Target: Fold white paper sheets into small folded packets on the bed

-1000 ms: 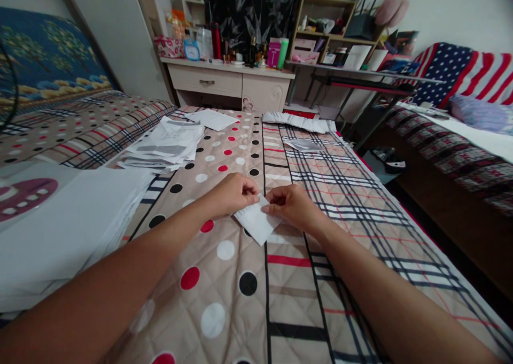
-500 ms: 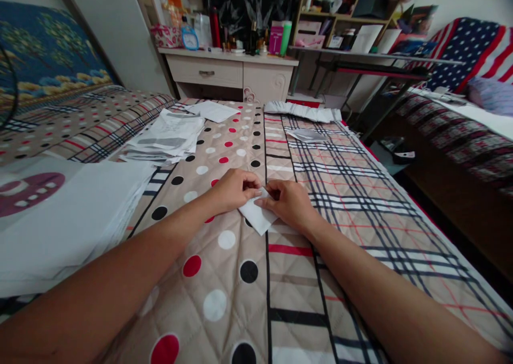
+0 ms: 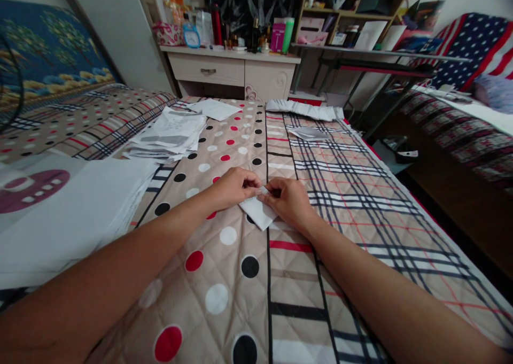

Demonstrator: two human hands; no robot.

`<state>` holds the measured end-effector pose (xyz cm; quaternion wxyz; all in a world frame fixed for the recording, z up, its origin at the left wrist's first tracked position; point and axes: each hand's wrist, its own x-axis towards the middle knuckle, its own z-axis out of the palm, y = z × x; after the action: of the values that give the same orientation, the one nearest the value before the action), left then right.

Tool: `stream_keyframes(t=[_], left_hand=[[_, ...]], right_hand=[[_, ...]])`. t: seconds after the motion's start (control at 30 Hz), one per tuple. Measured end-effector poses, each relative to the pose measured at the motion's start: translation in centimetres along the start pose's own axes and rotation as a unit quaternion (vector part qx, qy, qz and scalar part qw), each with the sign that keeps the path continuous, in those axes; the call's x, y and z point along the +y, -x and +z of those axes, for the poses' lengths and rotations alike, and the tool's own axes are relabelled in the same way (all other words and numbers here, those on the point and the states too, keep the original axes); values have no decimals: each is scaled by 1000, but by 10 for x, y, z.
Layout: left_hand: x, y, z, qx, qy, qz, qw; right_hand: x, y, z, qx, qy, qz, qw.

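A small folded piece of white paper [image 3: 259, 213] lies tilted on the patterned bedspread [image 3: 224, 278], between my two hands. My left hand [image 3: 237, 186] pinches its upper left part, thumb and fingertips together. From the other side my right hand [image 3: 292, 202] grips the upper right part, with the thumb on top and the index finger curled. The fingertips of both hands nearly meet at the paper's top corner, and they cover that part of it. The lower corner of the paper points toward me.
On the left are a stack of large white sheets [image 3: 80, 209] with a purple print and a pile of smaller papers [image 3: 168, 134]. Beyond lie a white sheet [image 3: 216, 109], a folded white strip [image 3: 304, 110] and a greyish flat piece [image 3: 308, 133]. A dresser [image 3: 224, 70] stands behind the bed.
Both hands keep their pinch on the folded paper and have barely moved. The whole view has shifted slightly.
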<state>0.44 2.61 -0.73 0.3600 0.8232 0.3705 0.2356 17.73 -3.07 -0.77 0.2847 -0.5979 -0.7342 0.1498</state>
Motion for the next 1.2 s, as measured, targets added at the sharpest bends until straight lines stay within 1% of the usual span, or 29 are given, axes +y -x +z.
stream_keyframes(t=[0.13, 0.27, 0.37, 0.43, 0.57, 0.63, 0.7, 0.77, 0.8, 0.9, 0.97, 1.07, 1.13, 1.2], left_hand=[[0, 7, -10, -60, 20, 6, 998], [0, 15, -16, -72, -5, 32, 997], [0, 18, -14, -74, -14, 42, 996], [-1, 17, -10, -56, -11, 36, 998], [-4, 16, 5, 29, 30, 24, 999], [-7, 17, 10, 57, 43, 31, 997], [-8, 18, 12, 71, 31, 44, 996], [-8, 21, 12, 80, 13, 56, 995], [-8, 22, 11, 82, 8, 61, 995], [-6, 25, 8, 70, 7, 67, 995], [-4, 27, 5, 58, 11, 59, 996], [-1, 29, 4, 53, 7, 43, 998], [-1, 30, 5, 56, -1, 51, 997], [0, 32, 6, 61, -10, 72, 996]], right_hand=[[2, 1, 1, 5, -5, -5, 1000], [3, 2, 0, 1, -17, -8, 1000], [4, 2, 1, -7, -34, -13, 999], [4, 2, 2, -8, -39, -14, 999], [6, 2, 2, -5, -45, -28, 999], [6, 2, -1, -17, -54, -41, 998], [6, 3, -5, -41, -66, -52, 996], [7, 5, -9, -63, -75, -65, 993], [7, 7, -11, -64, -78, -68, 993], [9, 12, -11, -42, -93, -67, 993], [11, 16, -9, -27, -113, -60, 991], [12, 18, -7, -27, -136, -54, 989], [11, 19, -8, -28, -144, -58, 988], [10, 19, -10, -24, -142, -83, 986]])
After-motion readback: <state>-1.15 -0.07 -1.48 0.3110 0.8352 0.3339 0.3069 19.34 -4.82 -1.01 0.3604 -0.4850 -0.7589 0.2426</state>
